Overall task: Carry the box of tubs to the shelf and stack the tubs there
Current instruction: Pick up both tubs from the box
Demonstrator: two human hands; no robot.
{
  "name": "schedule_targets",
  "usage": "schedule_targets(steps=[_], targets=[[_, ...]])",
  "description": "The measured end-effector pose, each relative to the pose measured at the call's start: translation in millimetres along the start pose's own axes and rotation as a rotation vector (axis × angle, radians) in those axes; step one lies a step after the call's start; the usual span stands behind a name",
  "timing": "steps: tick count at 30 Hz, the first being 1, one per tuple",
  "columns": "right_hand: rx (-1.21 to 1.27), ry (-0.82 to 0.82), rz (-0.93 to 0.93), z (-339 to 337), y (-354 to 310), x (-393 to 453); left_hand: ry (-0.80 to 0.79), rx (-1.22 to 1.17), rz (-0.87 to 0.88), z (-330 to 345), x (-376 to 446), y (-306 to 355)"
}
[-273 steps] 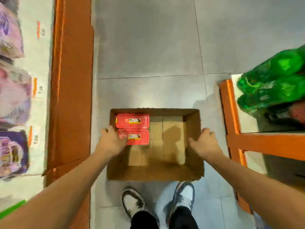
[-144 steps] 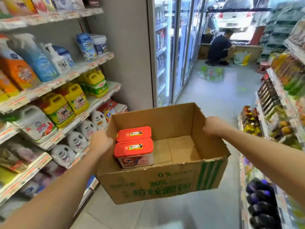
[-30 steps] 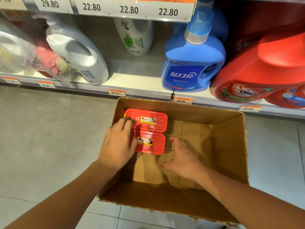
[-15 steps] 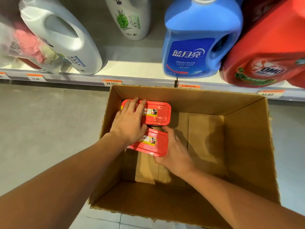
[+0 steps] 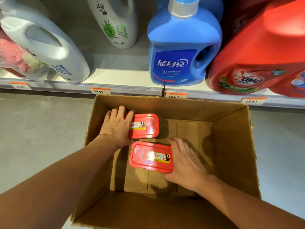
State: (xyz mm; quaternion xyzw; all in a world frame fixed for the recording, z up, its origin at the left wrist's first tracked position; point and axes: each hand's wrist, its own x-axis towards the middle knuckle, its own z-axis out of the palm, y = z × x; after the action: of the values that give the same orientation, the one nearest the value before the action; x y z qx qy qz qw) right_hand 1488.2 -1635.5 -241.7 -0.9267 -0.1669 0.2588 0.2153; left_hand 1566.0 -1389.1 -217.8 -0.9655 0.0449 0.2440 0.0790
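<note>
Two red-lidded tubs in open box [image 5: 231, 146] on floor, at its left side. Far tub [image 5: 146, 125] under left hand's [image 5: 116, 128] fingers; near tub [image 5: 151, 157] against right hand [image 5: 184, 164], its right end in the palm.

Shelf [image 5: 125, 76] just beyond box's far wall: white jug [image 5: 47, 52], white bottle [image 5: 115, 22], blue jug [image 5: 183, 45], red jug [image 5: 257, 55]; price tags along the edge.

Left hand flat, fingers spread over far tub's left end. Right hand cupped round near tub; firm clamp cannot be told.

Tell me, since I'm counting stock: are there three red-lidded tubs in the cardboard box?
No, the cardboard box holds just two: the far tub and the near tub.
</note>
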Motion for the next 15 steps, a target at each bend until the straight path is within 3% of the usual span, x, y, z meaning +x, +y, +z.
schedule_targets(steps=[7, 15], targets=[[-0.112, -0.029, -0.016, 7.5, -10.6, 3.1, 0.025, -0.139, -0.069, 22.5, -15.7, 8.4], [-0.043, -0.07, -0.029, -31.4, -11.3, -30.3, -0.014, -0.204, -0.067, -20.3, -50.0, 5.6]])
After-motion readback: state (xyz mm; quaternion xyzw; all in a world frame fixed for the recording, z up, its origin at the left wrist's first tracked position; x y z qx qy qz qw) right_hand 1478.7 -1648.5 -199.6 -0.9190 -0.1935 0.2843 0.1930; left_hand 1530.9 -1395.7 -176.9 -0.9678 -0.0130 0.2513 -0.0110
